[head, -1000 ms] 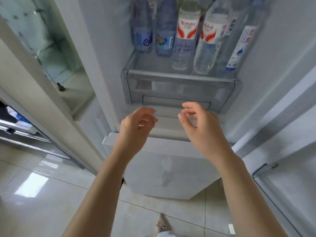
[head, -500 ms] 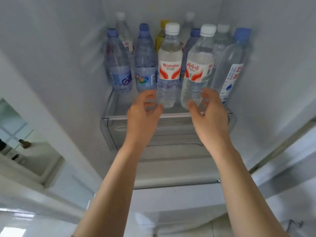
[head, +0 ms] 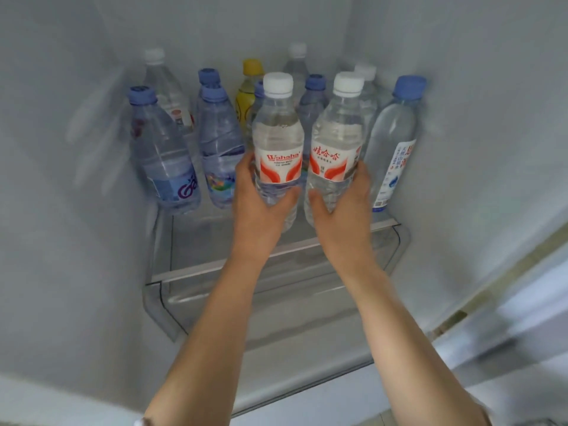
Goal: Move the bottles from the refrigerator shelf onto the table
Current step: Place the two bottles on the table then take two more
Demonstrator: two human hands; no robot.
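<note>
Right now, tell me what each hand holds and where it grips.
The left hand grips one white-capped bottle around its lower body, at the label; the right hand grips the other white-capped bottle likewise.

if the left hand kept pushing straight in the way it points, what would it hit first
The left hand already grips a white-capped bottle. Pushed further in, that bottle would probably meet the blue-capped bottle close behind it, near the yellow-capped bottle; depth is hard to judge.
</note>
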